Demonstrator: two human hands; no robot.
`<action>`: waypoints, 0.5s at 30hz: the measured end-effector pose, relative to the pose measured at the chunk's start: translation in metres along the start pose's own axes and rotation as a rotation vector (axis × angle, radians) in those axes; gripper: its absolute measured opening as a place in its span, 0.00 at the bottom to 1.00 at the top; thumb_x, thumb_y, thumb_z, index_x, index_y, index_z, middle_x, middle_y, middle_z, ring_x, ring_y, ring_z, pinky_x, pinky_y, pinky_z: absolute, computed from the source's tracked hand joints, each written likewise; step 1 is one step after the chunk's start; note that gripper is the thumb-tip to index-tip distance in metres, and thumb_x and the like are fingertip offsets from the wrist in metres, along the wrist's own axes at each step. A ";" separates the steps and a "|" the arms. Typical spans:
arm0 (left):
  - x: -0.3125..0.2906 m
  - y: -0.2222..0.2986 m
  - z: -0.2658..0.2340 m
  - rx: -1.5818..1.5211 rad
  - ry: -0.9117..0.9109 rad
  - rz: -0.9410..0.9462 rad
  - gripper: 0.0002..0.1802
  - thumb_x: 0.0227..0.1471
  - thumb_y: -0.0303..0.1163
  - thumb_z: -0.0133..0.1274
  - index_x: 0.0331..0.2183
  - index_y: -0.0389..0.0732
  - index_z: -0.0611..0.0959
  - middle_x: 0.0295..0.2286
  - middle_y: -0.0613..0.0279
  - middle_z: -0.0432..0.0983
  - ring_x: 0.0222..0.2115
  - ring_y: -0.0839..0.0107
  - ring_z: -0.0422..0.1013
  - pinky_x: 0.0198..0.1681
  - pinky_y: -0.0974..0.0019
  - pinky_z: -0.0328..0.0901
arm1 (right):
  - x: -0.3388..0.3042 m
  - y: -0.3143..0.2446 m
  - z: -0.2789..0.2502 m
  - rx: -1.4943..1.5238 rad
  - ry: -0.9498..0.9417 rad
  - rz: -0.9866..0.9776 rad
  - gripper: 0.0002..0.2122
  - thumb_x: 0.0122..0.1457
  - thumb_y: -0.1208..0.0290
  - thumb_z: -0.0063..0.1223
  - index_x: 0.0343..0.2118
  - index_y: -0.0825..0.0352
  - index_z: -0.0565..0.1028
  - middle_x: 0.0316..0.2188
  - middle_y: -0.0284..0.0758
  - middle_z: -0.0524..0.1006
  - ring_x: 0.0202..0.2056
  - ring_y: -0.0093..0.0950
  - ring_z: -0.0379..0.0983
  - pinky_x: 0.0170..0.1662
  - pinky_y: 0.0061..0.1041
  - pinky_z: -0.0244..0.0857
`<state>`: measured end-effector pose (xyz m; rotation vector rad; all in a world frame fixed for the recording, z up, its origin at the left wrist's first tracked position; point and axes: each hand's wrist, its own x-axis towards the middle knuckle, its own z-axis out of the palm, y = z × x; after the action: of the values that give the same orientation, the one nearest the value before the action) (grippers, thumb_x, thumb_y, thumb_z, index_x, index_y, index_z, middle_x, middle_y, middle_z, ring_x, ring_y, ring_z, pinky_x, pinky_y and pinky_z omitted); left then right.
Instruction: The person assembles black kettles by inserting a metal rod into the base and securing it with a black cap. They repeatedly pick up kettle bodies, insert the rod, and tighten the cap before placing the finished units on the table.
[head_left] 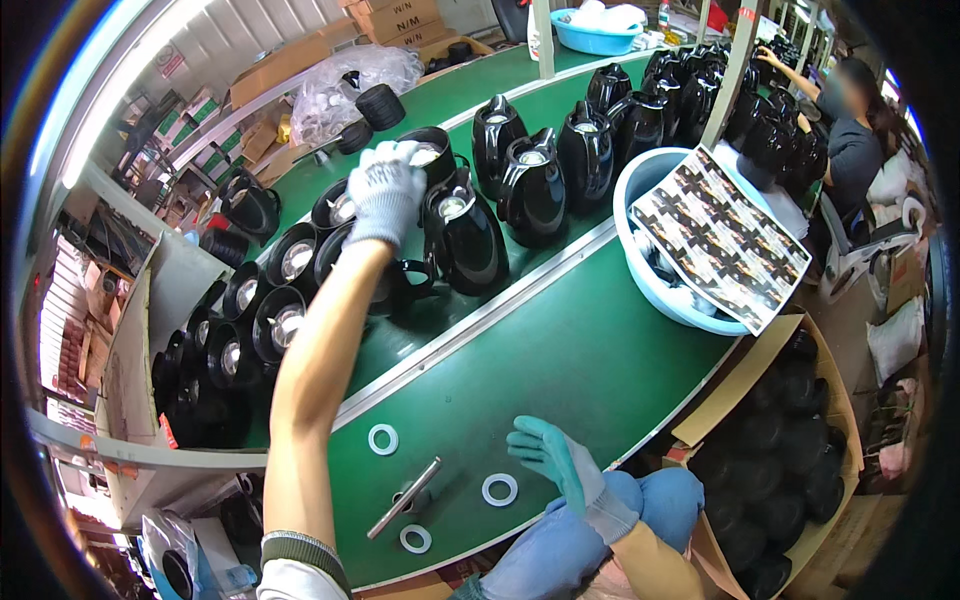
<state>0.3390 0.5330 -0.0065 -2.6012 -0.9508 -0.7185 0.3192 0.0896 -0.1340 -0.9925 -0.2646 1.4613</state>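
Note:
My left hand [386, 192], in a light grey knit glove, reaches across the green bench to a black jug body [434, 160]. Its fingers are closed over the jug's rim; part of the grip is hidden behind the glove. Just right of it stands a black jug with a handle [466, 235]. My right hand [565, 465], in a grey glove with teal-coated fingers, is held above my lap at the bench edge, fingers outstretched and nothing in them. Near it lie white rings [500, 490], [383, 439], [415, 539] and a metal rod tool [405, 498].
Several black jugs [586, 150] line the far belt, and open black bodies [283, 318] cluster at left. A light blue tub [632, 262] carries a printed sheet [720, 238]. A cardboard box [850, 440] of black parts stands at right. Another person [850, 135] works far right.

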 end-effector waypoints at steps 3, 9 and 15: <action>0.033 -0.051 0.036 0.277 -0.264 0.186 0.23 0.45 0.34 0.66 0.47 0.50 0.85 0.43 0.55 0.80 0.49 0.55 0.74 0.52 0.54 0.70 | 0.002 0.000 0.003 0.013 -0.028 -0.009 0.28 0.74 0.54 0.38 0.68 0.71 0.62 0.62 0.42 0.71 0.60 0.35 0.70 0.66 0.36 0.61; 0.030 -0.034 0.043 0.110 -0.263 0.088 0.24 0.42 0.35 0.71 0.45 0.50 0.85 0.42 0.57 0.78 0.47 0.56 0.75 0.51 0.54 0.72 | 0.002 0.011 -0.006 -0.005 -0.011 -0.188 0.24 0.75 0.63 0.41 0.66 0.76 0.63 0.63 0.42 0.69 0.61 0.32 0.69 0.67 0.34 0.59; 0.019 -0.046 -0.100 -0.004 0.193 0.261 0.17 0.43 0.33 0.68 0.38 0.47 0.85 0.38 0.59 0.78 0.42 0.55 0.75 0.46 0.55 0.71 | -0.006 -0.002 0.009 -0.084 0.024 -0.320 0.20 0.74 0.71 0.42 0.65 0.76 0.65 0.61 0.41 0.72 0.60 0.30 0.69 0.67 0.31 0.59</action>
<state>0.2855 0.5359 0.0911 -2.5365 -0.5418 -0.8794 0.3135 0.0881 -0.1250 -0.9841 -0.4499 1.1542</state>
